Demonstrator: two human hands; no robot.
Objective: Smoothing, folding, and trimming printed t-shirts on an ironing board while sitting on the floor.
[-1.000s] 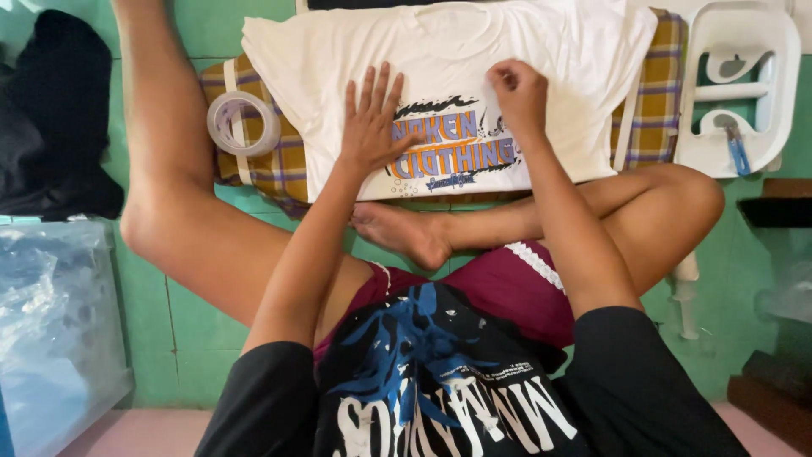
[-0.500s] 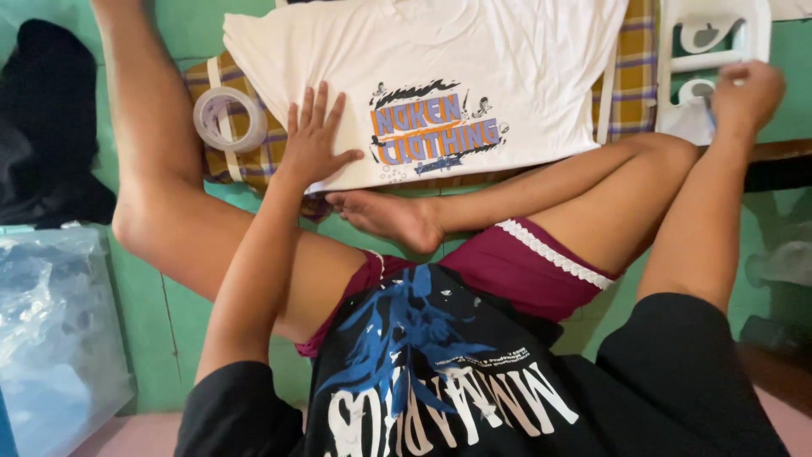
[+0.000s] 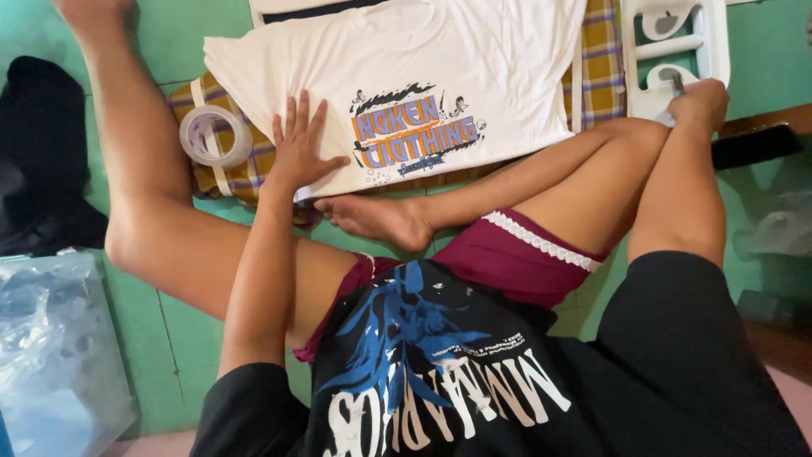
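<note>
nearest the camera is the person's own black printed shirt (image 3: 440, 381) and maroon shorts with a white lace hem (image 3: 516, 254), legs folded on the green floor (image 3: 161, 338). one bare foot (image 3: 381, 222) lies just below the lower edge of the white t-shirt (image 3: 406, 85). at the near left a crumpled clear plastic bag (image 3: 51, 347) sits on the floor.

the left hand (image 3: 300, 152) lies palm down on the lower left part of the white t-shirt, its fingers (image 3: 296, 114) straight and spread apart, pressing the cloth flat, with the thumb pointing toward the orange and blue print in the shirt's middle. the t-shirt is spread out flat, print side up, on a yellow and blue checked cloth (image 3: 605, 68) that shows along both its sides. just left of the hand, a roll of clear tape (image 3: 216, 135) rests on that checked cloth, touching the shirt's edge.

the right hand (image 3: 698, 101) reaches out past the raised knee to the right of the shirt, its fingers curled into a closed fist around a small dark-handled tool (image 3: 677, 83) that sits in a white plastic rack (image 3: 677, 38); what kind of tool it is cannot be told.

farther left, a heap of black cloth (image 3: 42, 152) lies on the floor, well apart from the shirt.
</note>
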